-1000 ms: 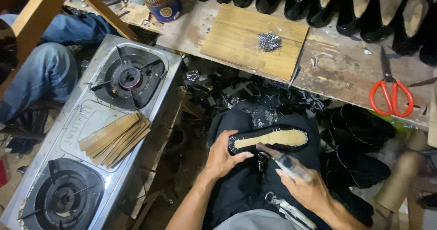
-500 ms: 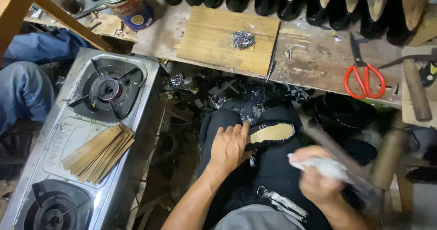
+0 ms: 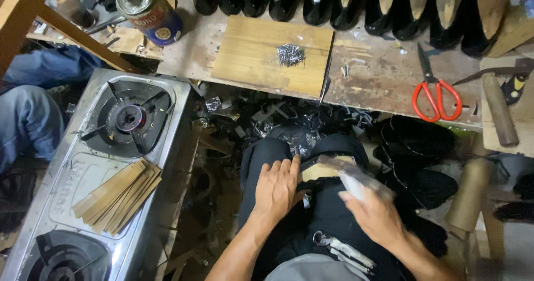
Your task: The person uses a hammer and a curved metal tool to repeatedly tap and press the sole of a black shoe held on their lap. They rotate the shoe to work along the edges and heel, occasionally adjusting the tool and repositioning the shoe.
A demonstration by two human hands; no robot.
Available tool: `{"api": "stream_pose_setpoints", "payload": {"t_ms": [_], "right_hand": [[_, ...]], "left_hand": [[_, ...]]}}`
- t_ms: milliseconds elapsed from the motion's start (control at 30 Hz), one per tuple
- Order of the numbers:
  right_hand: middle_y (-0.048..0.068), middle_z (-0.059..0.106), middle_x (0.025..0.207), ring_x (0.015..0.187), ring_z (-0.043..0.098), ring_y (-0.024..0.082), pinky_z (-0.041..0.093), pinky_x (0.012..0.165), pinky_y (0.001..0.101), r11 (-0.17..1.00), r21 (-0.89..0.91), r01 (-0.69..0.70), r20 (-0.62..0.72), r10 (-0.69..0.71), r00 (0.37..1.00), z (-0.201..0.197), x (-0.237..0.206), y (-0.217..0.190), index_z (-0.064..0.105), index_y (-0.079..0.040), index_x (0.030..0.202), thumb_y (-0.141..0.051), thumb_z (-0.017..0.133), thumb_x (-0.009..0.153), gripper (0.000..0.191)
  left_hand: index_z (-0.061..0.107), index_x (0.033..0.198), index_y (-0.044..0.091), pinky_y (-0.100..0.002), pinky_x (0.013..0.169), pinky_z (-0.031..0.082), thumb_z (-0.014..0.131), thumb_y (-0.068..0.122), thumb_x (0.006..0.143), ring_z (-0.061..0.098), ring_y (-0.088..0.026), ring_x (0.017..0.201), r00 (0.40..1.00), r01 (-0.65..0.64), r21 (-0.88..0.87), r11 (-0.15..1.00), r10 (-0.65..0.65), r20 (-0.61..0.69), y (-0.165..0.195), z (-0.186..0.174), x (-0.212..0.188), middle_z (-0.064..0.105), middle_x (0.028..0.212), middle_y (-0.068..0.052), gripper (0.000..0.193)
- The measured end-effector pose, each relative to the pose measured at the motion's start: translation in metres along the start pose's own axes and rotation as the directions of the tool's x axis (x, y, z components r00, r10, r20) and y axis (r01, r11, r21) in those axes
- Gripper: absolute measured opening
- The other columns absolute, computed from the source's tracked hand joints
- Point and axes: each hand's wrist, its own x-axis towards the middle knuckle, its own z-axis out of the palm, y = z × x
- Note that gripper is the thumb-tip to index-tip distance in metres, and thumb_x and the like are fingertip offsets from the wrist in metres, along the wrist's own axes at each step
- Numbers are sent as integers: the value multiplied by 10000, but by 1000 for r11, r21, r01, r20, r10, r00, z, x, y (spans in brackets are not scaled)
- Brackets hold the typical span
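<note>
Shoe sole (image 3: 322, 170) pinned under left hand (image 3: 276, 189); lap-crowded

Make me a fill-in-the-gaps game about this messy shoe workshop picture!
1. The scissors on the wooden bench have ____ handles.
2. The left hand presses flat on a ____ on the lap.
3. The wooden strips lie on the ____.

Missing words: red; shoe; stove
</note>
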Motion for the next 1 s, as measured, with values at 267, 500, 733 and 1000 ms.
{"api": "stream_pose_setpoints", "payload": {"t_ms": [267, 500, 733, 1000], "right_hand": [[29, 668, 815, 662, 647, 135, 540, 662, 301, 827, 561, 32, -172, 79, 982, -2, -26, 22, 507, -31, 1261, -315, 577, 1083, 343], [84, 587, 693, 496, 559, 130, 481, 448, 311, 584, 537, -608, 269, 565, 780, -2, -15, 50, 624, -18, 1150, -250, 657, 939, 315], [209, 659, 1056, 849, 654, 294, 538, 721, 401, 979, 12, -204, -209, 202, 957, -44, 84, 72, 464, -63, 1567, -203, 681, 962, 658], [225, 615, 1030, 869, 651, 445, 513, 748, 547, 869, -482, -111, 32, 144, 989, -38, 170, 91, 607, -130, 1470, -202, 734, 896, 592]], "left_hand": [[512, 1411, 11, -442, 786, 442, 888, 373, 666, 599, -280, 974, 999, -30, 0, 1000, 30, -30, 1, 0, -5, 626, 1052, -96, 909], [617, 1318, 182, -464, 997, 426, 836, 343, 854, 526, -404, 1311, 969, -207, -272, 940, 159, -191, -18, -10, -35, 546, 1410, -169, 538], [525, 1447, 103, -456, 1086, 438, 822, 366, 766, 596, -369, 1258, 983, 104, -579, 809, 4, 182, 8, 1, -63, 560, 1430, -152, 788], [488, 1454, 87, -452, 1079, 434, 822, 291, 824, 559, -381, 1303, 953, 128, -725, 676, 118, 278, 25, 19, -71, 596, 1391, -193, 742]]}}
